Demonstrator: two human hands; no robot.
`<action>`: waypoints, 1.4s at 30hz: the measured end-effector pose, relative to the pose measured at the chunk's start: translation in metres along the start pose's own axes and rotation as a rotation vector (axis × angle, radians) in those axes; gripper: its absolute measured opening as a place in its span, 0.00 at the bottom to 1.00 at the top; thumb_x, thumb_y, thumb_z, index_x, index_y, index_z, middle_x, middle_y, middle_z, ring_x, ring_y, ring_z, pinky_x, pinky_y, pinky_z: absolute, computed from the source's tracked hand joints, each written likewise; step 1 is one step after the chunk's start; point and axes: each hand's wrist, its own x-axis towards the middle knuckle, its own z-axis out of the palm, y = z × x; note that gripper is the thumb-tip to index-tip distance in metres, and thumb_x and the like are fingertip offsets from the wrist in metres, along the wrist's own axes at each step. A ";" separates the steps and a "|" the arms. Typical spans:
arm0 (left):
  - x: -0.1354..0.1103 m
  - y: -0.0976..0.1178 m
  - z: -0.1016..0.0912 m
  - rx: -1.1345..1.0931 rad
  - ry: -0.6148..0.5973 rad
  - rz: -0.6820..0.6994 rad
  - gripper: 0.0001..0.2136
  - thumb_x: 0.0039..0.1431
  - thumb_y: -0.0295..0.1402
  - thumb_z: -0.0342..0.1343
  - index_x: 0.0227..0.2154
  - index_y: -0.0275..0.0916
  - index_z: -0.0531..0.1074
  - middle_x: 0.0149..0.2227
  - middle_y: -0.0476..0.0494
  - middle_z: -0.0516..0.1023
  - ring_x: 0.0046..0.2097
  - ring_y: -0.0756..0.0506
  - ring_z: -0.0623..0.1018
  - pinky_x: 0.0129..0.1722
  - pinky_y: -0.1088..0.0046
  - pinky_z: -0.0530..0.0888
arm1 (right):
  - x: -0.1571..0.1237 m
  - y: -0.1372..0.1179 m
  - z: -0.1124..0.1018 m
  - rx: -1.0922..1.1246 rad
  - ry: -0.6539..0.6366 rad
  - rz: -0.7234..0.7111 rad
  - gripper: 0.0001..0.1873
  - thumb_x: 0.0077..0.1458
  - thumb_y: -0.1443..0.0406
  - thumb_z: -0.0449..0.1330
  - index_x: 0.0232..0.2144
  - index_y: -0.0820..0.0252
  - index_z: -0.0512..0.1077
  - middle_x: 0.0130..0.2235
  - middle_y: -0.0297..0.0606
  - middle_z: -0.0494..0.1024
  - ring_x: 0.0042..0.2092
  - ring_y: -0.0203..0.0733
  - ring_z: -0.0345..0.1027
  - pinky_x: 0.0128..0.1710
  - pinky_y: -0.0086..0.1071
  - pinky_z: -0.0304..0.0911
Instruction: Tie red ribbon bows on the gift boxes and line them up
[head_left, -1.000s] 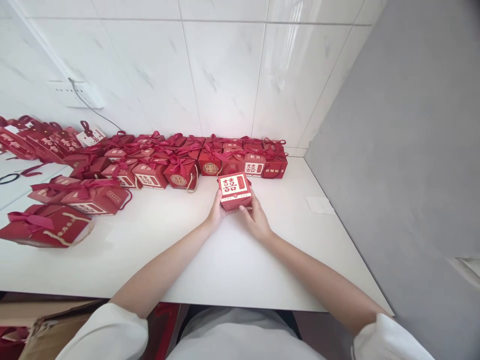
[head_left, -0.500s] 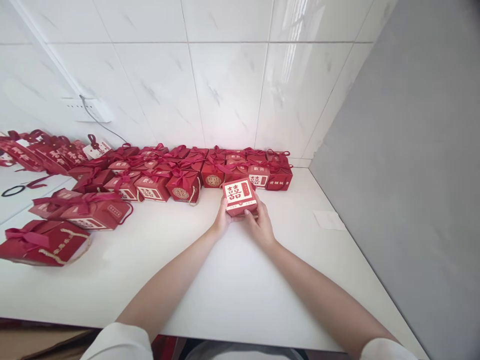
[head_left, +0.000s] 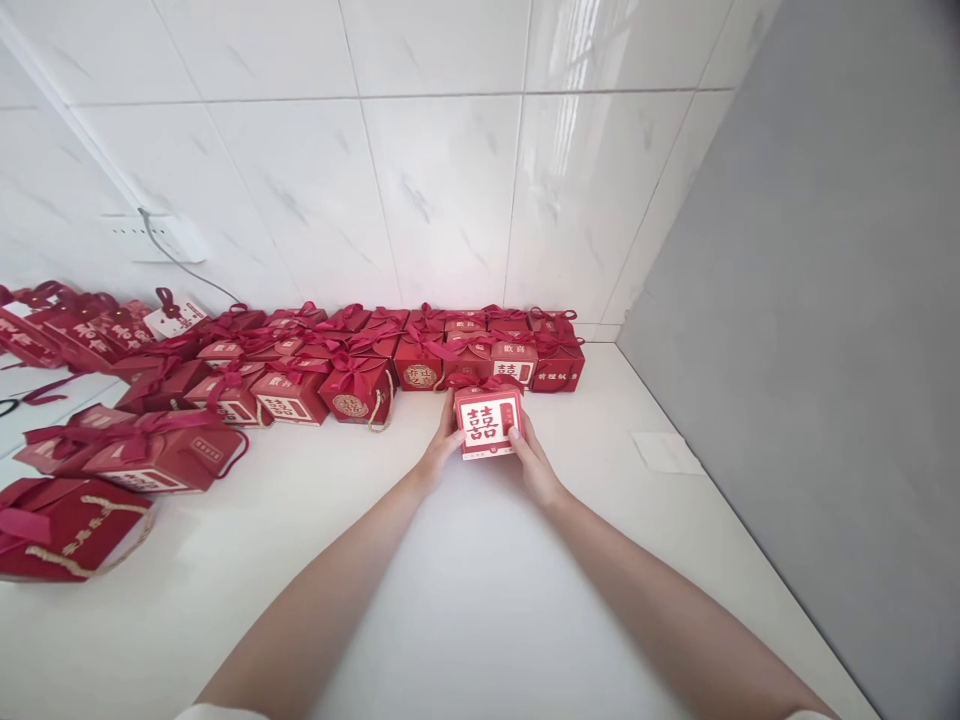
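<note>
Between my two hands is a red gift box (head_left: 489, 425) with a white label, dark red characters and a ribbon bow on top. My left hand (head_left: 441, 445) grips its left side, thumb on the front edge. On the right side my right hand (head_left: 534, 455) holds it, with the thumb against the printed front. The label faces me. Just behind it stand rows of similar red boxes (head_left: 421, 362) with ribbons, several of them showing gold or white prints. Whether the held box touches the table or hovers slightly above cannot be made out.
More ribboned boxes sit on the white table (head_left: 285, 560) at the left, one with a rope handle (head_left: 75, 530) near the edge. Red gift bags (head_left: 82, 330) lean at the far left. A paper slip (head_left: 667, 453) lies right, beside a grey panel (head_left: 810, 300). A tiled wall (head_left: 442, 200) stands behind.
The box has tipped so its labelled face, earlier turned upward, now faces me and its bow shows on top. Both hands have shifted slightly toward me with it. The view has moved a little.
</note>
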 end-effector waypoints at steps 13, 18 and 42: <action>0.004 -0.003 0.012 -0.018 0.175 0.010 0.27 0.62 0.50 0.55 0.60 0.43 0.66 0.63 0.41 0.70 0.66 0.36 0.66 0.66 0.56 0.62 | 0.000 0.016 -0.005 0.022 0.100 0.083 0.37 0.55 0.50 0.65 0.62 0.53 0.62 0.65 0.43 0.66 0.66 0.54 0.60 0.64 0.51 0.59; 0.003 -0.001 0.014 -0.161 0.273 -0.034 0.26 0.59 0.52 0.55 0.53 0.39 0.71 0.55 0.40 0.78 0.60 0.35 0.74 0.61 0.56 0.69 | -0.004 0.008 -0.006 0.160 -0.023 0.117 0.35 0.56 0.50 0.64 0.63 0.49 0.62 0.64 0.39 0.68 0.66 0.53 0.60 0.65 0.50 0.59; 0.000 0.007 0.019 -0.112 0.166 -0.087 0.31 0.62 0.57 0.49 0.57 0.39 0.72 0.59 0.42 0.75 0.68 0.34 0.64 0.69 0.55 0.59 | -0.008 -0.010 0.000 0.041 -0.145 -0.036 0.40 0.62 0.50 0.58 0.70 0.41 0.47 0.72 0.28 0.51 0.72 0.44 0.46 0.71 0.44 0.48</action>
